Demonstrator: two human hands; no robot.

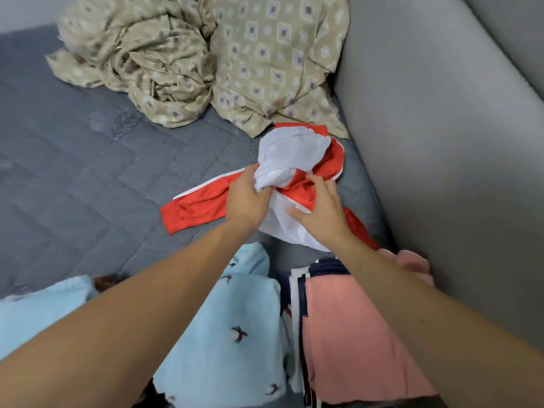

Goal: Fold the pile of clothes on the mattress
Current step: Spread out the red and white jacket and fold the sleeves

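A red jacket (200, 206) with white stripes and a white lining lies crumpled on the grey quilted mattress (73, 172), one sleeve stretched out to the left. My left hand (245, 198) grips a bunch of the white lining at the jacket's middle. My right hand (319, 207) lies on the white and red cloth just to the right, fingers bent into the fabric. Close to me lie a light blue cloth with small bird prints (235, 334) and a pink garment (353, 334) on a navy-and-white striped one (297, 293).
A beige patterned sheet (141, 63) is heaped at the back, beside a pillow (276, 60) in the same pattern. A grey padded wall (435, 142) runs along the mattress's right side.
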